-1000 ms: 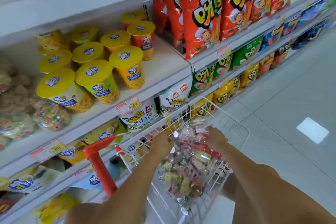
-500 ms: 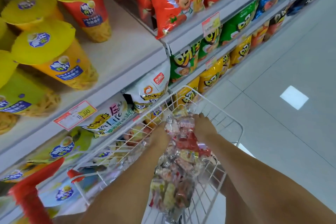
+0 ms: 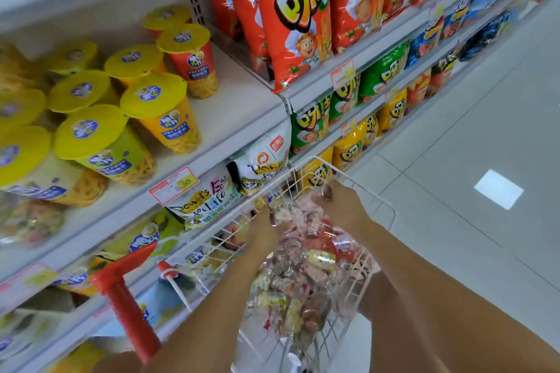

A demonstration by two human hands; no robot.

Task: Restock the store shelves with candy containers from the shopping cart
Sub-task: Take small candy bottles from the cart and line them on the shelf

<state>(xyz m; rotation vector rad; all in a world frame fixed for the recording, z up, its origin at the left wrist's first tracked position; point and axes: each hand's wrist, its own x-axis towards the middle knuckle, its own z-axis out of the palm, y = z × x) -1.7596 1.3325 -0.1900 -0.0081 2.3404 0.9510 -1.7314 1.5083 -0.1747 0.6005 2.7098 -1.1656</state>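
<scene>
Left hand (image 3: 266, 228) and right hand (image 3: 341, 206) dig into candy containers (image 3: 306, 269) at the far end of the shopping cart (image 3: 312, 158); grips cannot be told; shelf (image 3: 236, 106) lies left.

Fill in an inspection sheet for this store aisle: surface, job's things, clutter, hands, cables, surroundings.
Surface: white shelf, with a bare stretch beside the yellow-lidded cups.
Job's things: small candy containers heaped in the white wire cart.
Clutter: nothing seen.
Hands: left hand and right hand are both in the cart, on the heap; the fingers are too hidden and blurred to judge the grip.
Cables: nothing seen.
Surroundings: red snack bags on the shelf to the right, more bags on lower shelves, pale tiled floor.
</scene>
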